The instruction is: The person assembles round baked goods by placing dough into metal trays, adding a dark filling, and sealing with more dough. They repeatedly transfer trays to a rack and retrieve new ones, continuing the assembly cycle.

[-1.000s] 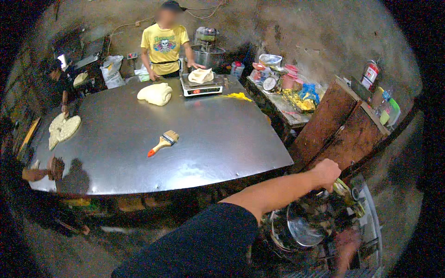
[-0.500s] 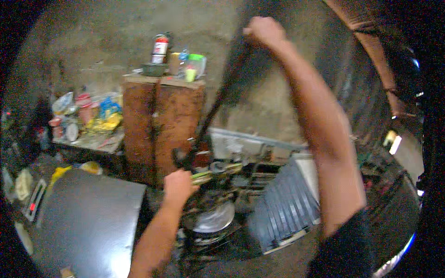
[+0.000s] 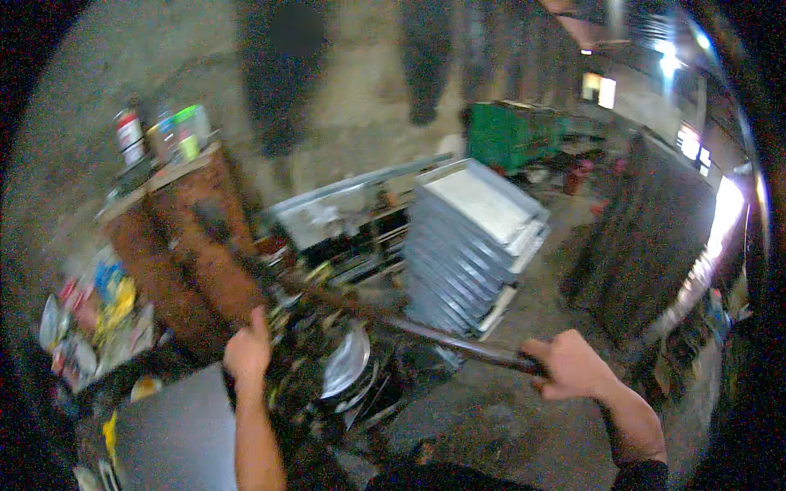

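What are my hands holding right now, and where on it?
Both grip a long dark rod: the right hand is closed round its near end, the left hand holds further along, towards the far end. The picture is blurred.

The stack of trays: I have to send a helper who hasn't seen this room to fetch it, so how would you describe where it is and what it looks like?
Find the brown wooden cabinet with cans on top; right of it runs a low metal bench. The stack of trays stands on the floor at that bench's right end, past the dark rod in the right hand. It is the only tall pile of flat, pale grey rectangular trays; the green crate behind it is boxy.
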Demonstrator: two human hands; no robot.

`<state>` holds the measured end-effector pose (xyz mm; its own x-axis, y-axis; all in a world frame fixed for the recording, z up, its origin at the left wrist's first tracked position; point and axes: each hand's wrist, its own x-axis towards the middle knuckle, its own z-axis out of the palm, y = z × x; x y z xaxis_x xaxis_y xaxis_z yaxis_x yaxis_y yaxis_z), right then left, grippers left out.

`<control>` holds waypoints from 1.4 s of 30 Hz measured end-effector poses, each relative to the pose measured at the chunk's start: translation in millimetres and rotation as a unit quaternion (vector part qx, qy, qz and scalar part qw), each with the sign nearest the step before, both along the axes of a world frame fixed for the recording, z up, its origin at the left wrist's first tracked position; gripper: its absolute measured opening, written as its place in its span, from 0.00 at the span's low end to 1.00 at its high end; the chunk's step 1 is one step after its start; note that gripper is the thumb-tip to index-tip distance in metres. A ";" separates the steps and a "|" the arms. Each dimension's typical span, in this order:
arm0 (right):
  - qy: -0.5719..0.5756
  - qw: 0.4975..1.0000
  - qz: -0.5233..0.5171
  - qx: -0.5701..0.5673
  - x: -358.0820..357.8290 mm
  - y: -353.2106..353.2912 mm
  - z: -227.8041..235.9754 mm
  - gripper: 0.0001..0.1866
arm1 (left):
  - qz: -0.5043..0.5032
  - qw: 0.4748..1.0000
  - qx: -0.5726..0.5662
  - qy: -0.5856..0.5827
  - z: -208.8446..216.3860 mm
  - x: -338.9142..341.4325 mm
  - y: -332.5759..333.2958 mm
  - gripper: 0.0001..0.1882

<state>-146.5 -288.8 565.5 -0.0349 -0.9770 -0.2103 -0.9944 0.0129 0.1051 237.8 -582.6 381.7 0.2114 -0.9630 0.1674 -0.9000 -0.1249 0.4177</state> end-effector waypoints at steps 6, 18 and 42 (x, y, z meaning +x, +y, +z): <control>-0.059 0.991 0.116 -0.019 -33.1 -1.1 -36.0 0.23 | -0.098 0.951 -0.188 -0.225 -51.7 81.5 -58.3 0.26; -0.331 0.933 -0.139 0.038 -38.5 43.8 -243.4 0.23 | 0.022 0.975 -0.129 -0.178 -64.2 93.5 -34.0 0.28; -0.222 0.926 -0.304 0.019 -0.2 73.7 -246.8 0.30 | -0.028 0.972 -0.232 -0.034 5.9 60.5 31.4 0.26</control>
